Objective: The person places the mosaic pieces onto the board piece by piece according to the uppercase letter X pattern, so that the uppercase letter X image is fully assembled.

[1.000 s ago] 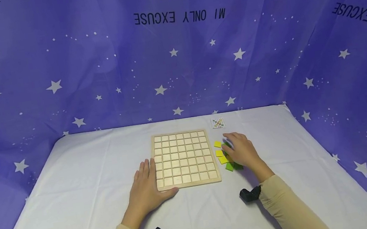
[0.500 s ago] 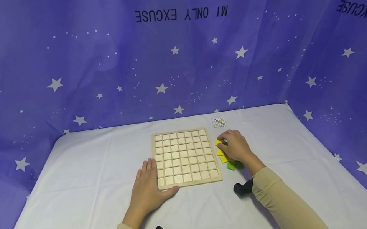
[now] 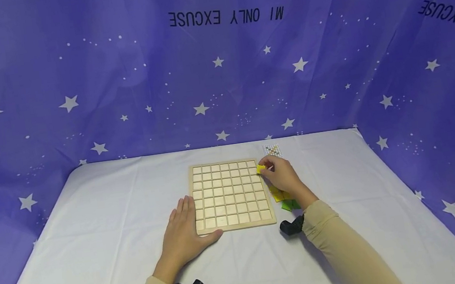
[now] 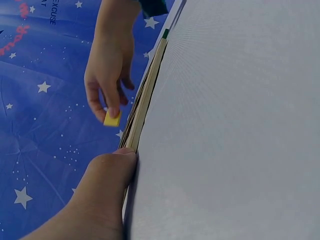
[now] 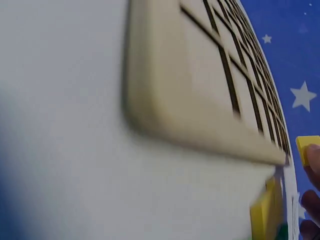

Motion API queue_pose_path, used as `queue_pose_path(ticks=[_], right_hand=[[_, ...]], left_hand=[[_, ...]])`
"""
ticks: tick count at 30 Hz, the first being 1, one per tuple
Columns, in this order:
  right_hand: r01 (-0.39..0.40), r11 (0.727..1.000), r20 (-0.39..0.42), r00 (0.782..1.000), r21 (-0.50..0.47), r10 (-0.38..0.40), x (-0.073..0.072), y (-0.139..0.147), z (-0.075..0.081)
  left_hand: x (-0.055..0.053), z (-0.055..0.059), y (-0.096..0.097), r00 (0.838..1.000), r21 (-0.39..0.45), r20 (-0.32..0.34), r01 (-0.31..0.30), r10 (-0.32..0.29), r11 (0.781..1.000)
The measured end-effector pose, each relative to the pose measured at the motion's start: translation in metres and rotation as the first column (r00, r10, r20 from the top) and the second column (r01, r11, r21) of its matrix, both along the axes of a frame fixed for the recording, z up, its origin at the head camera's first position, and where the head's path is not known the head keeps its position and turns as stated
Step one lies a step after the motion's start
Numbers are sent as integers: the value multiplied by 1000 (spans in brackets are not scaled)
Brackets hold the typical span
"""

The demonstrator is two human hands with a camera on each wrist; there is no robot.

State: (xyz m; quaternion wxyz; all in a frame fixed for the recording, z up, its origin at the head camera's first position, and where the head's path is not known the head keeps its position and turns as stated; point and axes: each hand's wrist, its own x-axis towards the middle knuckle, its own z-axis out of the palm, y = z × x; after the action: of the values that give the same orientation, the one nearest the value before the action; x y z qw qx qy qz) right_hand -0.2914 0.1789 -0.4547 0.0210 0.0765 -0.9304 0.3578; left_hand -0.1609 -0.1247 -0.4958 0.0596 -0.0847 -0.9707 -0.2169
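My left hand (image 3: 181, 238) rests at the near left corner of a wooden grid board (image 3: 229, 194). Its straight fingers lie along the left edge, and the thumb (image 4: 112, 167) touches the front edge. Between thumb and fingertips, my right hand (image 3: 284, 176) pinches a yellow square tile (image 3: 261, 169) over the board's right rim, near the far corner. The left wrist view shows that tile (image 4: 112, 119) held above board level. Under the right hand and wrist, more yellow tiles (image 3: 277, 195) and green tiles (image 3: 287, 205) lie loose, partly hidden.
A small card with a coloured grid pattern (image 3: 272, 150) lies beyond the right hand, its lower part covered. White cloth (image 3: 113, 224) covers the table. A purple star-printed curtain (image 3: 149, 75) hangs behind and at both sides.
My right hand has picked up a yellow tile from the far end of the pile and carried it leftward to the board's right rim. The left hand has stayed in place.
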Motion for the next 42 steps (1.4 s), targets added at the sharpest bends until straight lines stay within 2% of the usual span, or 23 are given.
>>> queue_pose_path(ticks=[7,15,25,31,36,42], right_hand=[[-55,997,34,998,-51,57,-9,-27,-3],[-72,997,10,997,-15,72,-14,-40,-8],[-76,996,-23,997,44,77,-13,-42,-9],[-71,993,-17,997,93,73,-12,-43,-11],[-99,986,-4,995,131,101,-8,-41,-6],[-134,989,-45,990,66,137,-3,-23,6]], left_hand=[[1,2,1,1000,0,4,-5,5,1000],[1,2,0,1000,-8,-5,-4,4,1000],[2,3,1,1000,-14,-9,-6,6,1000],[2,2,2,1000,-11,-11,-10,10,1000],[2,2,1,1000,-3,-16,-11,11,1000],[2,2,2,1000,-8,-6,-14,13,1000]])
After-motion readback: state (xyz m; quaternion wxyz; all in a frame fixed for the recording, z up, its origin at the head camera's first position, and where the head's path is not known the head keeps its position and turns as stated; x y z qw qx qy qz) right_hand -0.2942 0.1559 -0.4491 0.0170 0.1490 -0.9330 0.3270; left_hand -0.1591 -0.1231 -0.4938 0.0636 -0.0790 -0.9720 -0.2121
